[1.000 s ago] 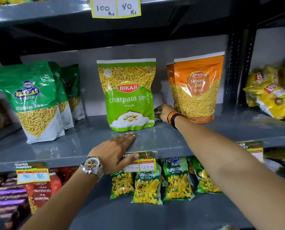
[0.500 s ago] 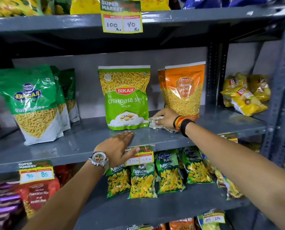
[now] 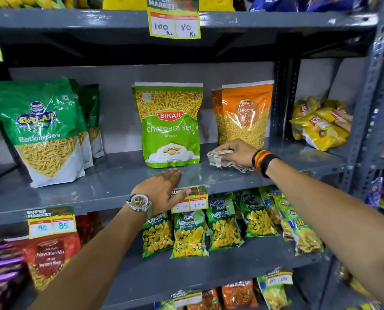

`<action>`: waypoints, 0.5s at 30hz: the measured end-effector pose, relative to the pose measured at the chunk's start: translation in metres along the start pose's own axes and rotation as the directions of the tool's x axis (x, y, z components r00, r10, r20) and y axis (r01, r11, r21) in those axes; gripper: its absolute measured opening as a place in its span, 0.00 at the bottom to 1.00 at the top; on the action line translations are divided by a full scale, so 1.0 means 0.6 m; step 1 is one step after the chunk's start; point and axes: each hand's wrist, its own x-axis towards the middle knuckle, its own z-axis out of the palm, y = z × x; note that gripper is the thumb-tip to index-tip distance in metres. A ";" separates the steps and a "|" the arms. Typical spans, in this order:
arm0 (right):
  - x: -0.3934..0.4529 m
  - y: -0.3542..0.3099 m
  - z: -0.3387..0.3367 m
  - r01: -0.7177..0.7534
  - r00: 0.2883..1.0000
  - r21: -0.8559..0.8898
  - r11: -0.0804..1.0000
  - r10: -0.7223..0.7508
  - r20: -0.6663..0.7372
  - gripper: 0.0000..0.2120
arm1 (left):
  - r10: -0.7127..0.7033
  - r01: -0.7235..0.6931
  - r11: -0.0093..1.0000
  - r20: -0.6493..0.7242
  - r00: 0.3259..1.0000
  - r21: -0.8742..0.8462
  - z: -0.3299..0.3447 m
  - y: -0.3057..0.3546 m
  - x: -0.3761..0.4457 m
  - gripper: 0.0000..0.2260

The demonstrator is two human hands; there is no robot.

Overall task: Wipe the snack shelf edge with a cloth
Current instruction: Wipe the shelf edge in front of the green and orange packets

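Note:
The grey metal snack shelf [image 3: 110,186] runs across the middle of the view, with its front edge [image 3: 97,203] below my hands. My right hand [image 3: 235,153] presses a crumpled whitish cloth [image 3: 218,159] onto the shelf top, between the green chatpata sev bag [image 3: 169,124] and the orange moong dal bag [image 3: 244,113]. My left hand [image 3: 162,190], with a wristwatch, lies flat and empty on the shelf near the front edge, its thumb over a price tag [image 3: 191,202].
Green ratlami sev bags [image 3: 39,128] stand at the left of the shelf. Puffcorn packets [image 3: 209,224] hang below the edge. An upright post [image 3: 365,104] rises at the right, with yellow chip packets [image 3: 318,124] and another person's hand [image 3: 343,119] beyond it.
My right hand has drawn the cloth forward out of the gap between the two bags, toward the front of the shelf. My left hand has stayed flat in place.

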 end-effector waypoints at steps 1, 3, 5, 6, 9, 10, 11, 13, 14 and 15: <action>0.001 0.007 0.000 -0.025 0.998 -0.021 0.999 0.024 -0.052 0.15 | 0.000 0.000 1.000 0.000 1.000 0.001 0.002 -0.001 0.001 0.40; -0.007 0.002 0.017 -0.046 0.995 -0.071 0.996 0.040 -0.088 0.14 | 0.002 -0.002 1.000 0.002 1.000 -0.005 0.003 -0.003 0.002 0.40; -0.031 -0.019 0.038 0.001 0.999 -0.090 0.996 -0.004 -0.034 0.14 | 0.009 -0.009 1.000 0.008 1.000 -0.002 0.004 -0.005 0.001 0.41; -0.051 -0.033 0.045 0.034 0.999 -0.076 0.996 -0.033 0.020 0.14 | 0.015 -0.015 1.000 0.014 1.000 -0.001 0.003 -0.004 0.000 0.41; -0.106 -0.045 0.021 0.057 0.987 -0.059 0.997 -0.047 0.154 0.16 | 0.023 -0.023 1.000 0.020 1.000 0.006 0.000 -0.004 -0.001 0.45; -0.116 -0.038 0.000 0.047 0.989 -0.056 0.997 -0.038 0.142 0.15 | 0.020 -0.020 1.000 0.023 1.000 0.009 -0.003 -0.003 -0.001 0.46; -0.120 -0.027 -0.024 0.043 0.996 -0.045 0.998 -0.040 0.076 0.15 | 0.019 -0.020 1.000 0.023 1.000 0.014 -0.005 -0.002 -0.002 0.46; -0.111 0.012 -0.077 0.017 0.993 -0.037 0.999 -0.021 -0.112 0.15 | 0.024 -0.024 0.999 0.009 1.000 0.025 -0.006 0.004 0.001 0.46; -0.099 0.038 -0.101 -0.011 0.985 -0.045 0.999 0.003 -0.175 0.15 | 0.026 -0.026 0.999 -0.002 1.000 0.023 -0.007 0.011 0.003 0.46; -0.090 0.057 -0.121 -0.048 0.978 -0.050 0.998 0.037 -0.206 0.15 | 0.029 -0.029 0.999 -0.013 1.000 0.016 -0.008 0.020 0.009 0.46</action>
